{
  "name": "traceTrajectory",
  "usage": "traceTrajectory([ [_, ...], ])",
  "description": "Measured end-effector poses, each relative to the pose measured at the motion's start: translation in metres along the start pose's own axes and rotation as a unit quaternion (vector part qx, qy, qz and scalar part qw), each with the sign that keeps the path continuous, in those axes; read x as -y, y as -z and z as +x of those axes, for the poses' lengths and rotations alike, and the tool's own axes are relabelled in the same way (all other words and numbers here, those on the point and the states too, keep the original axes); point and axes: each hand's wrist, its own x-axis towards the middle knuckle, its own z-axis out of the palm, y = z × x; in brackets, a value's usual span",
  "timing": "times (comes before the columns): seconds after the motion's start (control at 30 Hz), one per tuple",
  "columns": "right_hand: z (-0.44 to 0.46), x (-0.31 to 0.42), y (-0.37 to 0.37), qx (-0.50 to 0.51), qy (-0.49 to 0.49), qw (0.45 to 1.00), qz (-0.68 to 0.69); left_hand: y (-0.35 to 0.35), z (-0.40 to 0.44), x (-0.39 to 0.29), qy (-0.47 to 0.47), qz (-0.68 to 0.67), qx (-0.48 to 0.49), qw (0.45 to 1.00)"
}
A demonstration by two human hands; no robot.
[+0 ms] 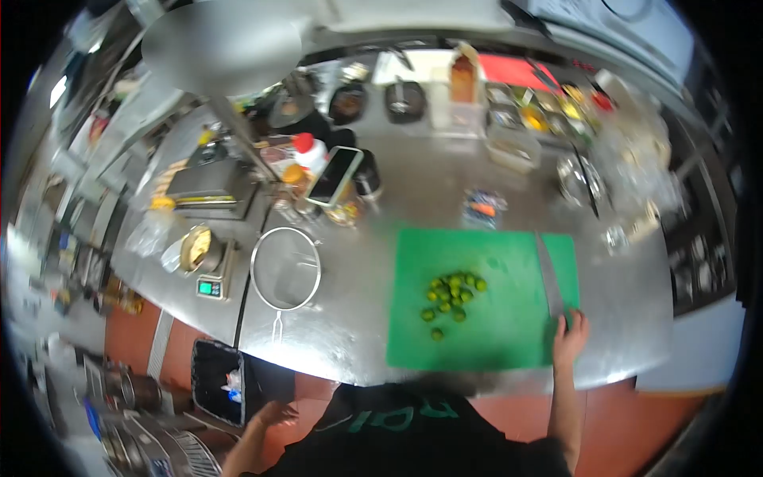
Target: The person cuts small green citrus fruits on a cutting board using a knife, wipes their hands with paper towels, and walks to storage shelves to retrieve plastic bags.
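My right hand (571, 334) is closed around the handle of a long knife (548, 274). The blade lies along the right side of a green cutting board (493, 350), pointing away from me. Left of the knife, a loose cluster of small green citrus fruits, which look like limes (455, 296), rests on the board. Below the table's front edge hangs my left hand (276, 413), beside a black bin. Its fingers are loosely apart, and nothing shows in them.
A round metal sieve (286, 269) sits on the steel table left of the board. Farther left, a bowl (200, 250) stands on a digital scale (211, 286). A phone (335, 176) leans among bottles. Food containers (513, 149) line the back; a black bin (218, 381) is on the floor.
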Motion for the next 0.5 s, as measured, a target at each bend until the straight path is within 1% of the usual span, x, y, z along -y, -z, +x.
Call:
traceTrajectory([
  [0.03, 0.007, 0.003, 0.002, -0.016, 0.005, 1.0, 0.001, 0.025, -0.015, -0.054, 0.033, -0.122, 0.096, 0.987],
  [0.07, 0.016, 0.006, 0.004, -0.033, 0.005, 0.999, -0.001, 0.049, -0.029, -0.102, 0.008, -0.072, 0.136, 0.988],
  [0.1, 0.025, 0.008, 0.007, -0.039, 0.018, 0.999, 0.007, 0.075, -0.052, -0.146, -0.122, -0.248, 0.13, 0.952],
  [0.13, 0.033, 0.011, 0.008, -0.037, 0.008, 0.999, 0.033, 0.098, -0.064, -0.205, -0.111, -0.204, 0.059, 0.971],
  [0.17, 0.039, 0.015, 0.008, -0.03, -0.004, 0.998, 0.056, 0.118, -0.073, -0.258, -0.139, -0.129, -0.062, 0.98],
  [0.2, 0.043, 0.019, 0.008, -0.027, 0.004, 0.998, 0.059, 0.143, -0.076, -0.3, -0.245, -0.152, -0.112, 0.951],
  [0.23, 0.048, 0.025, 0.007, -0.03, 0.002, 0.996, 0.081, 0.171, -0.067, -0.336, -0.296, -0.208, -0.161, 0.918],
  [0.27, 0.05, 0.031, 0.006, -0.033, -0.003, 0.994, 0.102, 0.191, -0.068, -0.384, -0.345, -0.221, -0.195, 0.891],
  [0.3, 0.048, 0.035, 0.006, -0.033, -0.001, 0.994, 0.103, 0.216, -0.057, -0.423, -0.383, -0.272, -0.187, 0.863],
  [0.33, 0.045, 0.038, 0.005, -0.028, -0.002, 0.992, 0.121, 0.243, -0.043, -0.457, -0.423, -0.26, -0.182, 0.849],
  [0.37, 0.044, 0.043, 0.005, -0.026, -0.004, 0.99, 0.14, 0.264, -0.027, -0.493, -0.464, -0.3, -0.19, 0.811],
  [0.4, 0.041, 0.052, 0.01, -0.031, -0.003, 0.99, 0.14, 0.281, -0.013, -0.528, -0.44, -0.334, -0.243, 0.797],
  [0.43, 0.035, 0.062, 0.018, -0.011, -0.046, 0.983, 0.179, 0.296, 0.001, -0.561, -0.413, -0.366, -0.293, 0.78],
  [0.47, 0.032, 0.064, 0.021, 0.008, -0.089, 0.972, 0.218, 0.312, 0.017, -0.591, -0.402, -0.392, -0.307, 0.768],
  [0.5, 0.024, 0.058, 0.019, 0.003, -0.091, 0.972, 0.215, 0.322, 0.03, -0.615, -0.389, -0.417, -0.32, 0.757],
])
